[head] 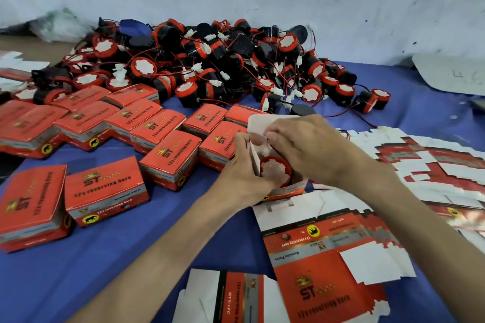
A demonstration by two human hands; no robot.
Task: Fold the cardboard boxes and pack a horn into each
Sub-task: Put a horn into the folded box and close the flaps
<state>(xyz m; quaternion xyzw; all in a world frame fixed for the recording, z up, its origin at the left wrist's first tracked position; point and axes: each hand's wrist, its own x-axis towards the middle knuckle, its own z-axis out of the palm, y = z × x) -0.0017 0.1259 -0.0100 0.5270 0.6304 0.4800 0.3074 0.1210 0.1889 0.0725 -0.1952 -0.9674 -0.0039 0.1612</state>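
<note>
Horns [223,60] are heaped in a wide black-and-red pile, wires tangled, at the far side of the blue-covered desk [105,257]. Closed red boxes [105,191] are set in loose rows left of centre, in front of the pile. Flat box blanks [328,257] are fanned out on the right and along the near edge. Between the two groups an open box [296,187] is held upright. It is gripped at its left wall by the left hand [244,173], fingers curled round the card. The right hand [307,147] is bent over the box mouth, fingertips pinching a white flap [262,120]. One horn [274,170] is seated inside, red-rimmed face up.
</note>
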